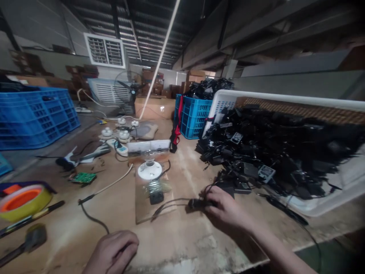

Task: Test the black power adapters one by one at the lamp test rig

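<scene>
My right hand (222,205) is closed around a bundled black cable (196,204), and two thin strands of it stretch left across the tabletop. It is beside the near edge of a heap of black power adapters (242,167). Close to the front edge, my left hand (115,251) is curled shut, palm side partly hidden. A dark cord (95,220) leads up to its fingers, but whether they grip it is unclear. Between the hands lies a flat board (142,209) bearing a white round lamp socket (149,170) and a small dark block (156,196).
A white basket (285,95) lies tipped on its side, adapters spilling from it. Blue crates (194,118) stand behind and at left. On the left are yellow tape (42,198), a green circuit board (83,177), a hammer-like tool (35,238) and white sockets (124,135).
</scene>
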Action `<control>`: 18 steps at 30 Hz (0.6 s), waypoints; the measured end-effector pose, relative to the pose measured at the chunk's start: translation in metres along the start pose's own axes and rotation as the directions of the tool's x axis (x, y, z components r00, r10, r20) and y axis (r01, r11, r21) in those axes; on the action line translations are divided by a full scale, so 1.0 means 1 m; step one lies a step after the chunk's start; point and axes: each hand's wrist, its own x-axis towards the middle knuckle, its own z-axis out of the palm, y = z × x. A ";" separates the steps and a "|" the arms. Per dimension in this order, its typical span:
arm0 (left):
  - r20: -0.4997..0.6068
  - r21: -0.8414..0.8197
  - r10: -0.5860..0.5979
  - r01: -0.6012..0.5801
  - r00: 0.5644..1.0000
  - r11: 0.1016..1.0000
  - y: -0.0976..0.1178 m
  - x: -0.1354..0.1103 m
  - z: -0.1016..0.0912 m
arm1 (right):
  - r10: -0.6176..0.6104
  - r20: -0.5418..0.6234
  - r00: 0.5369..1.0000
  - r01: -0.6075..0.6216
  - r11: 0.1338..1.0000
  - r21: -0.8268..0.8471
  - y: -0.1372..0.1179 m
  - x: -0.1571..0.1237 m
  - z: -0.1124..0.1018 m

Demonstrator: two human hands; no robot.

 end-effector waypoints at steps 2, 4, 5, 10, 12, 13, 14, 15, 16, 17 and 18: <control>0.006 0.006 -0.010 0.010 1.000 1.000 0.001 0.000 0.000 | 0.005 0.088 0.996 0.000 0.999 -0.049 -0.004 -0.009 0.012; 0.030 0.018 -0.022 0.021 0.999 1.000 0.001 -0.001 0.001 | 0.091 0.142 0.986 -0.060 0.976 -0.210 -0.008 -0.019 0.013; 0.045 0.023 -0.032 0.031 0.998 0.999 0.000 -0.001 0.001 | 0.155 0.142 0.978 -0.104 0.944 -0.312 -0.012 -0.023 0.012; 0.006 0.045 -0.119 0.118 0.993 0.992 0.002 -0.005 0.003 | 0.189 0.066 0.980 -0.162 0.943 -0.290 -0.054 -0.018 0.025; -0.024 0.040 -0.155 0.156 0.988 0.987 0.005 -0.006 0.004 | 0.112 0.048 0.993 -0.100 0.975 -0.197 -0.070 -0.003 0.047; -0.023 0.032 -0.166 0.166 0.986 0.986 0.006 -0.006 0.003 | 0.073 0.048 0.996 -0.064 0.982 -0.180 -0.077 0.005 0.060; -0.015 0.023 -0.169 0.170 0.985 0.985 0.008 -0.006 0.003 | 0.035 0.049 0.998 -0.026 0.983 -0.179 -0.081 0.014 0.073; -0.003 0.015 -0.167 0.167 0.986 0.986 0.010 -0.005 0.002 | -0.001 0.045 0.999 0.009 0.982 -0.187 -0.084 0.021 0.086; 0.005 0.011 -0.159 0.159 0.987 0.987 0.011 -0.004 0.001 | -0.031 0.036 0.999 0.038 0.979 -0.200 -0.086 0.027 0.098; 0.006 0.011 -0.147 0.146 0.989 0.989 0.012 -0.003 0.001 | -0.053 0.025 0.998 0.057 0.975 -0.214 -0.086 0.032 0.109; 0.002 0.015 -0.133 0.133 0.991 0.991 0.013 -0.002 0.001 | -0.061 0.012 0.998 0.062 0.971 -0.230 -0.085 0.035 0.119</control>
